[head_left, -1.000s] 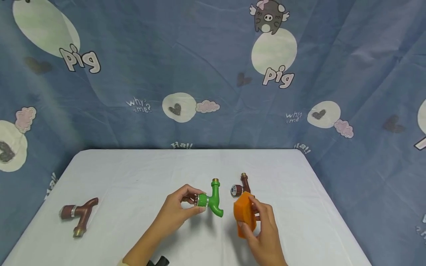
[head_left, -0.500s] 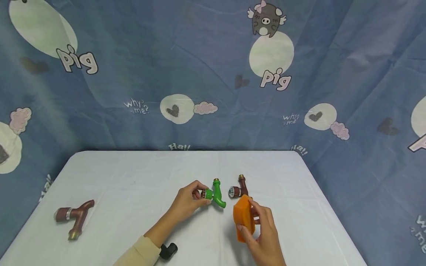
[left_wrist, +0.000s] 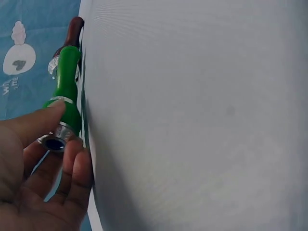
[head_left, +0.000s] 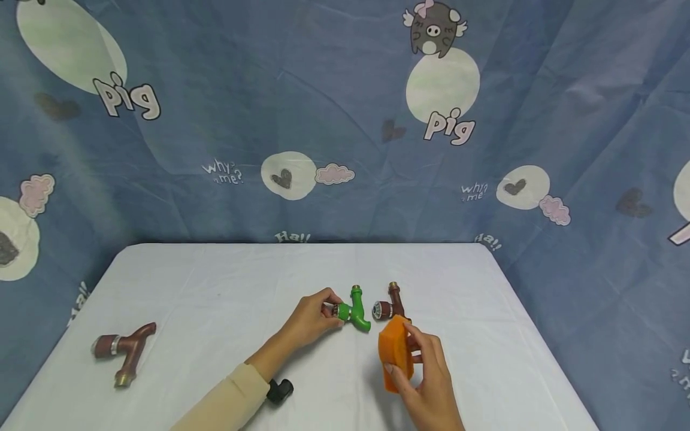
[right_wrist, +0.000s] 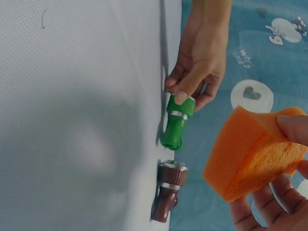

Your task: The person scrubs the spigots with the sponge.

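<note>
My left hand pinches the round knob end of a green tap low over the table, its brass-tipped inlet pointing away and its spout toward the right. In the left wrist view the thumb lies on the green collar, with fingers under the metal end. A brown tap lies just right of the green one. My right hand grips an orange sponge between thumb and fingers, held up in front of that brown tap and overlapping its lower end. The right wrist view shows the sponge close up.
Another brown tap lies at the left of the white-covered table. A small black part shows beside my left sleeve. Behind the table hangs a blue printed curtain.
My left hand has carried the green tap forward, right and down, close beside the brown tap. My right hand with the sponge stays almost in place.
</note>
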Motion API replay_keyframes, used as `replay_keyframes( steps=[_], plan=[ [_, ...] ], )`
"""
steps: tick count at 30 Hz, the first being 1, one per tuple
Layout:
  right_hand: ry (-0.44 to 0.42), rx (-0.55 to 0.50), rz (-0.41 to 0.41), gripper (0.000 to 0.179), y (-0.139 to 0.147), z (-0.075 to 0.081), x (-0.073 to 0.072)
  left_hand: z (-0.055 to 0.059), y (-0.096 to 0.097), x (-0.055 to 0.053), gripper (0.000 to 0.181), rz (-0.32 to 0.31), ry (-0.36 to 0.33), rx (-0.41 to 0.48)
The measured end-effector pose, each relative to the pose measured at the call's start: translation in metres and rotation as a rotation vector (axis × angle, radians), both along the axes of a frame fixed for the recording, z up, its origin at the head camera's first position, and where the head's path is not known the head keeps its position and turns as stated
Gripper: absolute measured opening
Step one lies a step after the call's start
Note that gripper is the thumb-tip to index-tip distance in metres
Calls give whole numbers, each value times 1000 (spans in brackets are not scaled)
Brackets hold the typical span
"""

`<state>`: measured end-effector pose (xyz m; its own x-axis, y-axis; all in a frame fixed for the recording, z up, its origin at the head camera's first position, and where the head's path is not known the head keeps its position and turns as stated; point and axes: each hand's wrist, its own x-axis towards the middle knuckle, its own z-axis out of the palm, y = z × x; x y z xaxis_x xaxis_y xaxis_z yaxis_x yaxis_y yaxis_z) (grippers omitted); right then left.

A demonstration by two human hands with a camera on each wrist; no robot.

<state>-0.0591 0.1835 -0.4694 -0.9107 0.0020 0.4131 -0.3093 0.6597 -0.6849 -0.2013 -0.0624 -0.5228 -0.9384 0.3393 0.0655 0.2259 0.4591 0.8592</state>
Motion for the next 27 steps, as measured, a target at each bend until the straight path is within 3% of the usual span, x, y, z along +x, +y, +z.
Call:
replay_keyframes(
  steps=[6,12,20,27],
  plan=[
    [-30,-2,-15,89,-2,2,0,0,2,-1,38,-23,-1,-91],
    [-36,-13,-13,91,-3,3,1,3,2,1,37,-20,-4,-79],
    [-50,-24,-23,89,-3,2,2,5,-2,8,46,28,-41,-84],
    [-3,-47,8,89,-3,0,1,15,-6,23,54,121,73,-238]
  ],
)
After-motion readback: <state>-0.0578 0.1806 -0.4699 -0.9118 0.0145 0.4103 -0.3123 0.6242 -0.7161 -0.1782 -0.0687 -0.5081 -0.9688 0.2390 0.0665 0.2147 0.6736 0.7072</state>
